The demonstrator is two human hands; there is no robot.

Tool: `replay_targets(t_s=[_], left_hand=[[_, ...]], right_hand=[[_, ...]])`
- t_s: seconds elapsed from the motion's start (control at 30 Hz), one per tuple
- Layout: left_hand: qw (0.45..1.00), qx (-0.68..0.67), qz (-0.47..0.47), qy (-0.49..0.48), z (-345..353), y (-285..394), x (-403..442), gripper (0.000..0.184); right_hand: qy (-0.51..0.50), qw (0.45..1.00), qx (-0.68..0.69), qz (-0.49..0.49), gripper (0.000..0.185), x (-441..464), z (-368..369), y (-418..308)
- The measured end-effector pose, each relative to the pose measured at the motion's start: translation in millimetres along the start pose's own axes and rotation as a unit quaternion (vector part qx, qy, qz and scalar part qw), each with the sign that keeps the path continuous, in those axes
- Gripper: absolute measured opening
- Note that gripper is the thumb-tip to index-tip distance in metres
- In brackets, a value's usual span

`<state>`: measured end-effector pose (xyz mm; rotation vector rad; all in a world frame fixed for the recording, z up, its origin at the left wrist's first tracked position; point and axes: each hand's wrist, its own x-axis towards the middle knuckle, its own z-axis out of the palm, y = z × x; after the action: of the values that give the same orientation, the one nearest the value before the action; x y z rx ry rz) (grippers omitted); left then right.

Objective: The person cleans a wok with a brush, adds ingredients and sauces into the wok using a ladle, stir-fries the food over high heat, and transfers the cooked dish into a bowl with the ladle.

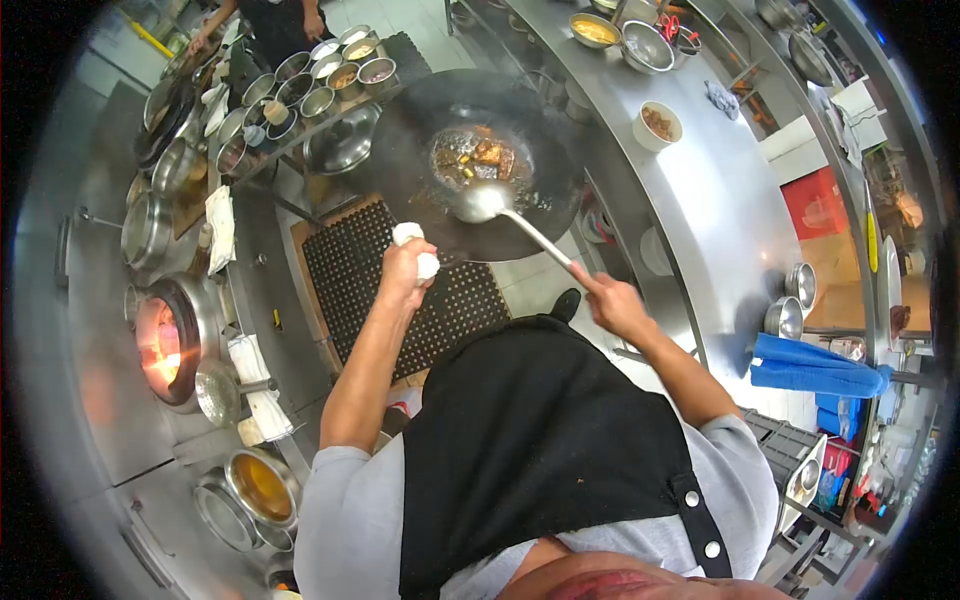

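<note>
My left hand (402, 272) is closed around a folded white cloth (428, 266) at the near rim of a large black wok (405, 140); the wok's grip under the cloth is hidden. The wok is held up in front of me, away from the stove. Browned pieces of food (488, 155) lie in shiny oil or sauce at its middle. My right hand (615, 305) is wrapped round the handle of a metal ladle (480, 203), whose bowl rests in or just over the wok beside the food.
On the left, flames show in a lit burner (162, 345), near a pot of amber liquid (262, 487). Several seasoning bowls (318, 100) stand at the far left, close to another person (280, 25). A steel counter (690, 210) on the right carries a white tub (657, 127).
</note>
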<state>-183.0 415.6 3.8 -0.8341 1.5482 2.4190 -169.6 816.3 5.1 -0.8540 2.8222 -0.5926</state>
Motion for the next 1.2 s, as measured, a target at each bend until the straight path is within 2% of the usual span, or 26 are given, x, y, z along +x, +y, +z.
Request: replay_targets(t_s=[0.07,0.13,0.2,0.27,0.33,0.4,0.5,0.57,0.6,0.63,0.67,0.77,0.8,0.83,0.9,0.97,1.03,1.1,1.17,1.2], left_hand=[[1.000,0.002,0.004,0.031,21.0,0.1,0.0,0.009],[1.000,0.003,0.001,0.028,46.2,2.7,3.0,0.009],[1.000,-0.002,0.012,0.020,75.7,4.0,8.5,0.006],[0.999,-0.004,0.041,0.033,112.1,7.4,11.9,0.005],[0.998,0.004,0.056,0.035,144.4,10.4,14.3,0.006],[0.991,0.050,0.100,0.070,178.5,17.2,18.9,0.006],[0.992,0.029,0.104,0.070,205.9,23.0,27.0,0.005],[0.995,-0.018,0.087,0.054,213.6,23.1,32.1,0.010],[0.994,-0.022,0.088,0.058,216.4,21.6,31.8,0.010],[0.994,-0.022,0.081,0.070,219.7,22.0,32.1,0.009],[0.994,-0.020,0.074,0.077,223.9,23.2,34.9,0.009],[0.994,-0.020,0.074,0.075,244.4,23.8,40.5,0.005],[0.993,-0.026,0.081,0.078,253.2,24.0,41.6,0.005],[0.993,-0.022,0.091,0.069,257.2,23.3,46.3,0.005],[0.991,-0.002,0.114,0.071,272.8,24.2,52.0,0.005],[0.984,0.013,0.154,0.091,288.3,29.8,56.9,0.007],[0.986,-0.002,0.144,0.082,287.8,33.0,67.7,0.007],[0.989,-0.019,0.120,0.085,284.7,32.1,75.4,0.007],[0.990,-0.023,0.106,0.088,281.2,33.2,77.0,0.007],[0.992,-0.019,0.093,0.085,280.4,34.0,77.7,0.007]], right_hand=[[-0.059,0.995,-0.074,0.036,0.074,-10.1,-33.8,46.7],[0.040,0.999,-0.018,-0.006,0.070,22.0,-74.0,69.5],[0.078,0.995,0.058,0.007,0.070,76.4,-89.6,95.5],[0.146,0.985,0.093,-0.022,0.069,132.3,-104.9,97.5],[0.153,0.982,0.110,0.005,0.068,164.5,-94.6,100.6],[0.195,0.972,0.117,-0.055,0.070,157.0,-64.4,125.1],[0.060,0.995,0.077,-0.035,0.076,80.6,-69.8,181.0],[0.030,0.996,0.082,-0.020,0.076,31.5,-81.7,238.7],[0.043,0.997,0.044,-0.039,0.072,22.2,-99.4,259.8],[0.016,1.000,-0.010,-0.023,0.068,27.4,-120.6,274.2],[0.014,0.999,-0.036,-0.004,0.064,45.5,-145.2,272.0],[0.091,0.992,0.085,0.003,0.060,132.2,-195.7,239.1],[0.170,0.977,0.108,-0.073,0.061,165.6,-191.8,236.9],[0.142,0.979,0.144,-0.004,0.061,181.9,-198.6,215.5],[0.218,0.968,0.125,-0.001,0.063,200.4,-159.7,203.9],[0.164,0.977,0.136,-0.008,0.071,175.6,-119.8,222.4],[0.133,0.981,0.136,-0.035,0.070,111.6,-105.6,246.9],[0.038,0.998,0.046,0.034,0.068,54.4,-112.7,273.8],[-0.007,1.000,0.001,0.031,0.067,30.4,-124.7,324.6],[-0.012,0.999,-0.020,0.043,0.065,40.7,-144.2,323.4]])
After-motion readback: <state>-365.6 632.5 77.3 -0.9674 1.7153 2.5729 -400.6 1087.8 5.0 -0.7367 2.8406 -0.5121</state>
